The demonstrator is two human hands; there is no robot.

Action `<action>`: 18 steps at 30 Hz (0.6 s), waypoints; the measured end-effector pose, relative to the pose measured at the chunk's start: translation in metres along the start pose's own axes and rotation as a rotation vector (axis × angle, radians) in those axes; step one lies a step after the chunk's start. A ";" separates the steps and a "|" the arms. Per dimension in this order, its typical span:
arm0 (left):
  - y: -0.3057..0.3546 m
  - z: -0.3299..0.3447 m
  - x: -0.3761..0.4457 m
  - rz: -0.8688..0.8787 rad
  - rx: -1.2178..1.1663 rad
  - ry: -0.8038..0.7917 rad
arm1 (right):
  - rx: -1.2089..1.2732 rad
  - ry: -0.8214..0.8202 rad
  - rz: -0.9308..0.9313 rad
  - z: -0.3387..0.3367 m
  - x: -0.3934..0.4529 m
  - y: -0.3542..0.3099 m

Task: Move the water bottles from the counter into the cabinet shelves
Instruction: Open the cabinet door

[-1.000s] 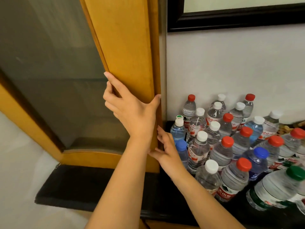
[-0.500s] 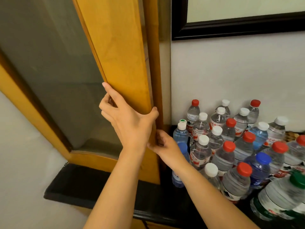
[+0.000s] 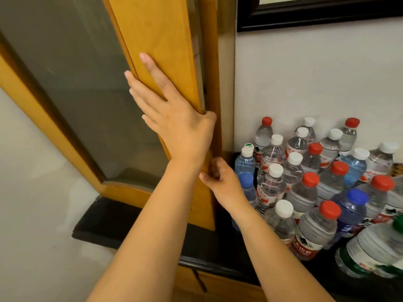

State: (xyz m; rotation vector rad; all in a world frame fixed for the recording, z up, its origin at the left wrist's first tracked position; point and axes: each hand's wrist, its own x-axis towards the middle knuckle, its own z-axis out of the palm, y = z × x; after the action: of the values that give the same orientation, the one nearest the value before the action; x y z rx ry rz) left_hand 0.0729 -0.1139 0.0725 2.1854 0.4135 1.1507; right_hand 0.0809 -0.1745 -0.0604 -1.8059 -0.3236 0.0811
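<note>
Left hand [image 3: 174, 118] lies flat, fingers straight, on the cabinet door [image 3: 157, 51] at frame centre, thumb hooked over its edge. Right hand [image 3: 220, 182] curls on that edge lower down. Water bottles [image 3: 305, 182] stand on the desk [image 3: 135, 225], lower right, just beside the right hand.

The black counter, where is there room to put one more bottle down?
Bare counter shows on the left, between the cabinet door frame and the counter's front edge, left of the left hand's forearm. On the right it's crowded: the water bottles stand packed from the wall to the front edge, right beside the right hand.
</note>
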 end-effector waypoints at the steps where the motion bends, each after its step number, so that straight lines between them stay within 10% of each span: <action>1: -0.001 -0.003 -0.002 -0.004 -0.006 0.000 | -0.004 0.000 -0.006 0.002 -0.005 0.000; 18: -0.033 -0.121 -0.040 0.062 -0.163 -0.198 | -0.043 0.082 -0.005 0.061 -0.112 -0.032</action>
State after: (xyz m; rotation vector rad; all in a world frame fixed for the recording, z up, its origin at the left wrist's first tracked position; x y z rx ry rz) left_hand -0.0490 -0.0644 0.0771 2.1556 0.1622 0.9530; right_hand -0.0461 -0.1392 -0.0583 -1.8453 -0.2737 -0.0033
